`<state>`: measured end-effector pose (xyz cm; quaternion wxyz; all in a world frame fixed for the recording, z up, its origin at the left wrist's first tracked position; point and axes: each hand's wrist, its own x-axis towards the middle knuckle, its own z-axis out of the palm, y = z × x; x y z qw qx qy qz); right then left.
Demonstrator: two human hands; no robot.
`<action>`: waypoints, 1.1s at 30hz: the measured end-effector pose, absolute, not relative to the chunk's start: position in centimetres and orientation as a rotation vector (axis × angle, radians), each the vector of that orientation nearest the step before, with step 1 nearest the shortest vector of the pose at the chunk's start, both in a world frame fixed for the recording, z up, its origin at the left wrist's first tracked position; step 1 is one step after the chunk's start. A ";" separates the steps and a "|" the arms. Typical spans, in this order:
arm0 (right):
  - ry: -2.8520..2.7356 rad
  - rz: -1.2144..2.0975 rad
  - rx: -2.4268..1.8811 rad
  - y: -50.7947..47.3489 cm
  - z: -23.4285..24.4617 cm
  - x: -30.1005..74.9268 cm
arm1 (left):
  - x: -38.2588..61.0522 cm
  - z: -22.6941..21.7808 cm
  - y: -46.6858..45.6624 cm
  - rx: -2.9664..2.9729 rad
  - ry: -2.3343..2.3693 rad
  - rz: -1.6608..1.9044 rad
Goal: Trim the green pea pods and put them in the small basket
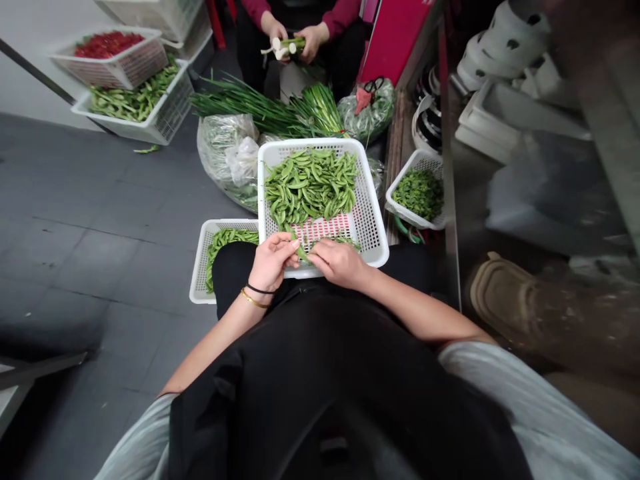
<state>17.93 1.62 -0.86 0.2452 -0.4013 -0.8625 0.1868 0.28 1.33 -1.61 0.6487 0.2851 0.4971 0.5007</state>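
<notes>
A white plastic basket point(373, 223) rests on my lap, its far part heaped with green pea pods point(310, 183). Over the near rim, my left hand point(275, 259) pinches a single pea pod point(301, 252) between thumb and fingers. My right hand point(340, 261) is closed at the other end of that same pod, fingertips pressed together. A small pile of trimmings or pods point(345, 241) lies in the basket just beyond my right hand, partly hidden by it. To the left of my knee, a lower white basket point(199, 267) holds more green pods.
Opposite me a person's hands point(295, 41) hold pale-ended stalks. Between us lie long green stalks point(240, 103) and plastic bags of greens point(225, 150). Stacked baskets point(175, 100) stand at the far left. A basket of leafy greens point(395, 200) sits right, beside a metal shelf edge point(450, 200).
</notes>
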 end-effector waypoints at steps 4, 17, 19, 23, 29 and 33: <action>-2.448 0.183 -1.117 1.5 -1.2 17.7 | 0.7 -2.1 1.2 0.554 1.117 1.141; -1.748 1.071 -1.218 5.8 -1.0 21.7 | -1.4 -2.0 1.4 0.640 0.855 0.731; -1.837 0.895 -1.263 6.1 -0.7 22.2 | -1.5 -2.0 1.5 0.648 0.873 0.734; -2.455 0.505 -1.042 4.5 0.0 20.7 | -1.4 -1.6 1.6 0.775 0.949 0.655; -2.677 0.668 -0.670 3.7 -0.4 18.7 | -1.0 0.2 1.1 1.265 0.987 0.554; -2.209 0.838 -0.967 4.0 -1.0 17.5 | -0.1 0.0 0.6 1.018 1.006 0.875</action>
